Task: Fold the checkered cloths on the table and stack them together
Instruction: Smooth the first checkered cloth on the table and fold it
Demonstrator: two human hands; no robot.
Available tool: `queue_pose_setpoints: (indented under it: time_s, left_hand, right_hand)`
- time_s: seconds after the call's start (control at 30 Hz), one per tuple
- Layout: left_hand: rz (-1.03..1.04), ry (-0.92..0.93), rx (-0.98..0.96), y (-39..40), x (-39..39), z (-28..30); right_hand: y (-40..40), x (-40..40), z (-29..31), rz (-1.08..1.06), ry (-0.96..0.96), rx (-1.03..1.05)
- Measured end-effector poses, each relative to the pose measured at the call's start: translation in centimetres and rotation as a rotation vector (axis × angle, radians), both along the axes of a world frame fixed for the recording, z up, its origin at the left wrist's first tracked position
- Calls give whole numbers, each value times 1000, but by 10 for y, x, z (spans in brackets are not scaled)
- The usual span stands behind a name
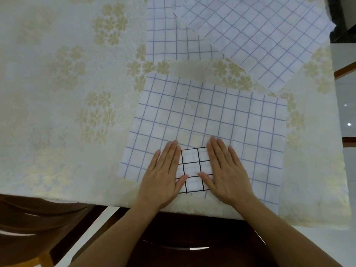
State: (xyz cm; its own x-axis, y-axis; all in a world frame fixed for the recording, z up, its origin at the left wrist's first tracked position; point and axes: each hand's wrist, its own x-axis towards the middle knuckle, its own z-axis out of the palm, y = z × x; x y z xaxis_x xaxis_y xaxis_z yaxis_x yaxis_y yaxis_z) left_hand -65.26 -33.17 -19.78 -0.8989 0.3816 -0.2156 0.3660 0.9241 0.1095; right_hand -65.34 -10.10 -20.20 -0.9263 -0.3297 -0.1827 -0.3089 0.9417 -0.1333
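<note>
Here, a small black-check cloth (191, 168) lies folded at the counter's near edge, and both hands rest on it: the left hand (163, 176) covers its left side, the right hand (224, 172) its right, so that only a strip of black grid shows between them. Each grip is spread flat, fingers straight and close together, thumbs angled inward toward each other; nothing is pinched. The palms-down pose looks like pressing the fold flat, or holding the piece steady, though which of the two I cannot tell.

Under the hands and reaching well beyond the fingertips lies a larger blue-check cloth (212, 116), spread open and nearly square to the near edge. The black-check piece sits on its near part, which suggests it is either set aside there or serves as the base of the stack. Whether it is a separate cloth or a folded-in part of something else is not plain.

Farther out past the fingertips, a second blue cloth (165, 39) lies flat, and to the right of it a third (260, 39) lies askew, its corner overlapping the second. Both appear unfolded, so most of the folding seems yet to be done.

All of it rests on the counter (57, 93), covered in a pale floral sheet. A dark wooden chair (38, 218) stands below the left hand.
</note>
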Motion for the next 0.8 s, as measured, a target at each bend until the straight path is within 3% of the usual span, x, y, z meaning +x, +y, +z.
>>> queue_pose_setpoints:
  time_s: [0.6, 0.7, 0.8]
  left_hand:
    - [100, -42, 62, 2, 5, 13]
    - [229, 29, 226, 3, 7, 24]
    - [501, 147, 393, 0, 10, 34]
  right_hand:
    - [14, 5, 15, -59, -41, -13]
    - [21, 7, 25, -147, 14, -114]
    - [28, 12, 31, -302, 161, -215]
